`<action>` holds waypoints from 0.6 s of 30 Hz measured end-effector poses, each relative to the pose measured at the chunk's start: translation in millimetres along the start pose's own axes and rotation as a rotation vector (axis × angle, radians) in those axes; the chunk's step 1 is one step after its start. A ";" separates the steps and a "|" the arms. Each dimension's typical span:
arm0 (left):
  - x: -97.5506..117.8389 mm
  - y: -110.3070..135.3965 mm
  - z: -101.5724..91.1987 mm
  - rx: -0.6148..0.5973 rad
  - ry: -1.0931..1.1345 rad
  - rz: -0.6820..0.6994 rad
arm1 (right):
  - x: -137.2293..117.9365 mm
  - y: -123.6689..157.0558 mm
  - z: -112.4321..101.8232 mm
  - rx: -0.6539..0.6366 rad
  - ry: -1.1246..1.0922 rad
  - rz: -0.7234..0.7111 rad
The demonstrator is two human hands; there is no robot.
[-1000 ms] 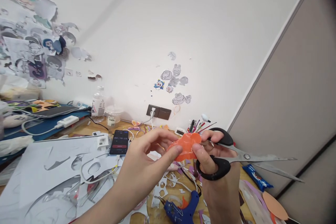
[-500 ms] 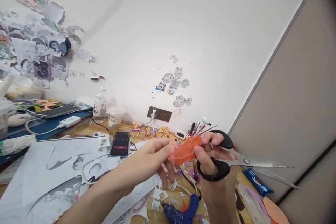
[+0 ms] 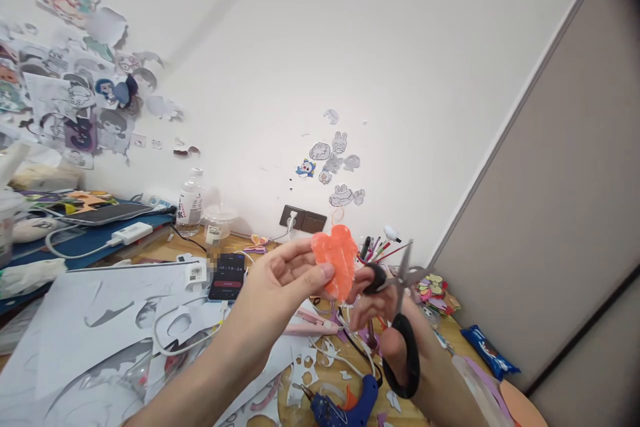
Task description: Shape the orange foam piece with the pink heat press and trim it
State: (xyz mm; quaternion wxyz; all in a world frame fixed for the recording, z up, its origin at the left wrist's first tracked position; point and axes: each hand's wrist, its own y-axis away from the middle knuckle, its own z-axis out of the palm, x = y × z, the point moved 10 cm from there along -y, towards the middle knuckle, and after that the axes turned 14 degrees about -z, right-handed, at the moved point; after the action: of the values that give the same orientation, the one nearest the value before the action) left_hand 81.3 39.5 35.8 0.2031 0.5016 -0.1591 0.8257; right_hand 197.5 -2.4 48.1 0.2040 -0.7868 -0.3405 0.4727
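Observation:
My left hand (image 3: 280,280) pinches an orange cut-out piece (image 3: 336,259) between thumb and fingers and holds it upright above the desk. Just right of it, my right hand (image 3: 385,320) grips black-handled scissors (image 3: 400,320), fingers through the loops. The blades point up and away, a little blurred, close to the orange piece's right edge.
The wooden desk (image 3: 170,247) carries white paper sheets with cut-out holes (image 3: 100,320), a phone (image 3: 227,275), a blue glue gun (image 3: 345,403), a water bottle (image 3: 189,203), a pen holder (image 3: 377,247), coloured scraps and cables. Drawings hang on the wall (image 3: 75,100). A grey partition (image 3: 560,213) stands at right.
My left hand has lifted the orange piece and turned it upright. My right hand has swung the scissors from pointing right to pointing up and dropped lower.

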 end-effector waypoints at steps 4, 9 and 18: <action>23.4 20.6 -8.3 0.179 -0.154 0.258 | 3.9 9.0 25.0 -0.210 0.042 0.151; 22.7 25.0 -0.2 0.112 -0.195 0.246 | -7.4 8.5 47.4 -0.314 -0.125 0.239; 26.8 28.7 8.2 0.035 -0.266 0.336 | -23.1 1.3 53.5 -0.386 -0.206 0.339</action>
State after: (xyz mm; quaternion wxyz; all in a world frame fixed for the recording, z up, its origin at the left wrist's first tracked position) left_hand 62.3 15.5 61.7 0.0309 0.5761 -0.2514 0.7771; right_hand 143.3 -20.2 36.1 -0.0674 -0.8045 -0.3066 0.5042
